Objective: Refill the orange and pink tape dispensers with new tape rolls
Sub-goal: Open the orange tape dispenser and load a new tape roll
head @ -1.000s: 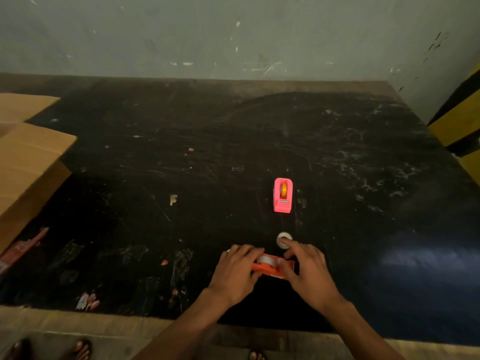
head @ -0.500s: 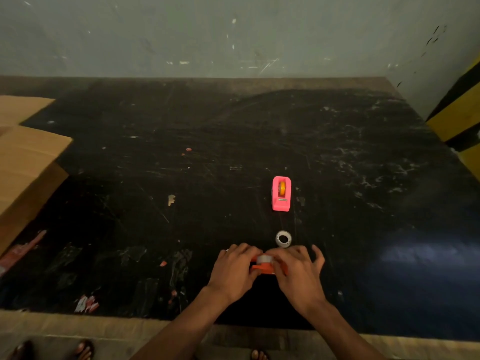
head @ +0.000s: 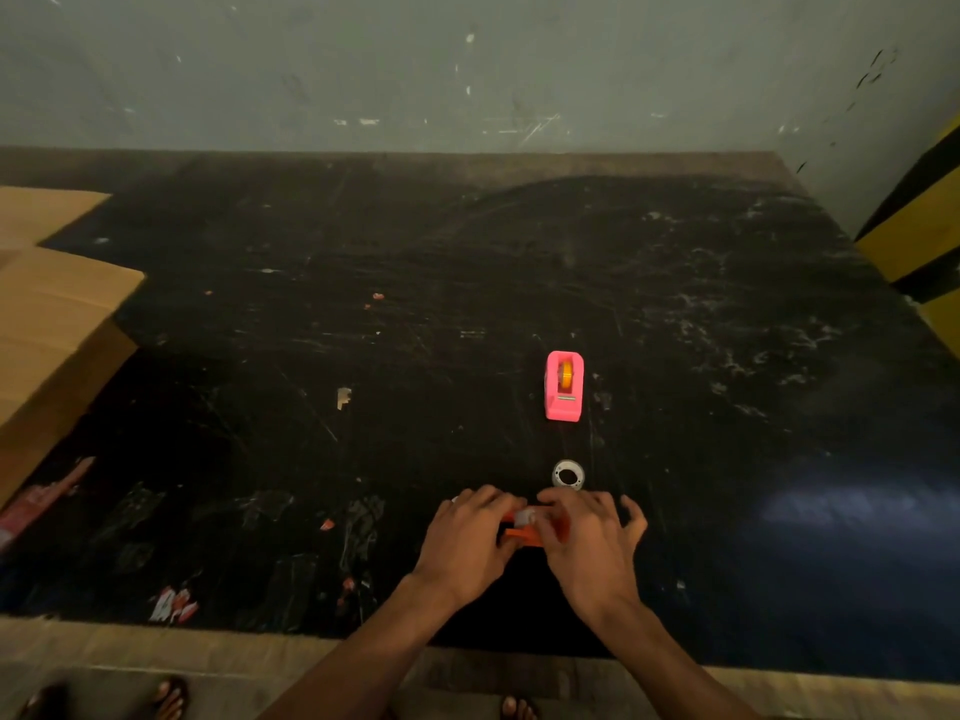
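Observation:
The orange tape dispenser (head: 519, 533) lies near the front edge of the black table, mostly hidden between my hands. My left hand (head: 467, 543) grips its left side. My right hand (head: 589, 543) covers its right side, thumb and forefinger at a pale tape roll (head: 524, 517) seated in it, the other fingers spread. A small empty-looking tape ring (head: 568, 475) lies flat just beyond my right hand. Further back stands the pink tape dispenser (head: 564, 387) with an orange roll in it.
A cardboard box (head: 52, 314) sits at the left edge of the black table (head: 727, 407). A yellow and black striped post (head: 924, 236) stands at the right. A wall closes the far side. Sandalled feet show below the table's front edge.
My right hand moved left from beside the loose ring onto the orange dispenser and closed in on the roll. The left hand stayed on the dispenser.

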A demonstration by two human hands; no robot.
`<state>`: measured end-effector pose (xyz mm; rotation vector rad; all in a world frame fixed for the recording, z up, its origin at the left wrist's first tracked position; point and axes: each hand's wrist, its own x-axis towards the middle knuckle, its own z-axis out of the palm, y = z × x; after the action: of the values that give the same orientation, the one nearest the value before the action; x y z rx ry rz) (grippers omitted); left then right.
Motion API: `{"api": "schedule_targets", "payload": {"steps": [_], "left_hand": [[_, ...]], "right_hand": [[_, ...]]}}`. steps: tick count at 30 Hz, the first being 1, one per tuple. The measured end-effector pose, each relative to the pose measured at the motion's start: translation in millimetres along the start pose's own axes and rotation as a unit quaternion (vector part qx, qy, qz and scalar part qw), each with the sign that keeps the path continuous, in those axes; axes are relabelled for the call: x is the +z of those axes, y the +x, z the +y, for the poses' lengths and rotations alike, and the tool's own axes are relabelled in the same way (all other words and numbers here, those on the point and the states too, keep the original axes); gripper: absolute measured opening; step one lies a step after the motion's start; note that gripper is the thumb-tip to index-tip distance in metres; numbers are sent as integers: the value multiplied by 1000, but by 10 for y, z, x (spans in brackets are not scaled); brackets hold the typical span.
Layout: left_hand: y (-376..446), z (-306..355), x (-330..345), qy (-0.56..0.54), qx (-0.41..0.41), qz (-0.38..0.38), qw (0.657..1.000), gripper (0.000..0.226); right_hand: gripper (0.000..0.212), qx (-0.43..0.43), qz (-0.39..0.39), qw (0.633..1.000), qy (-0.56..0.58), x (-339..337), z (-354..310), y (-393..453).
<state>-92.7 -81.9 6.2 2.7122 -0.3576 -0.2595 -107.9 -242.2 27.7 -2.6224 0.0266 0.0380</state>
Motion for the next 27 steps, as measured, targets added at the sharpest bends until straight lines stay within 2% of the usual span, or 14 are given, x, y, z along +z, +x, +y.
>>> {"api": "schedule_targets", "payload": {"steps": [6, 13, 19, 27], "left_hand": [[8, -6, -12, -2, 3, -5, 1000, 45], [-8, -50, -14, 1, 13, -1, 1000, 48], [-10, -72, -8, -1, 19, -4, 1000, 52], [-41, -62, -14, -2, 20, 14, 1000, 51]], "right_hand": [[25, -2, -11, 999, 50, -33, -42, -2], [27, -96, -27, 992, -72, -158, 142, -46], [35, -52, -11, 997, -64, -252, 303, -69], [39, 29, 11, 998, 55, -220, 467, -101]]}}
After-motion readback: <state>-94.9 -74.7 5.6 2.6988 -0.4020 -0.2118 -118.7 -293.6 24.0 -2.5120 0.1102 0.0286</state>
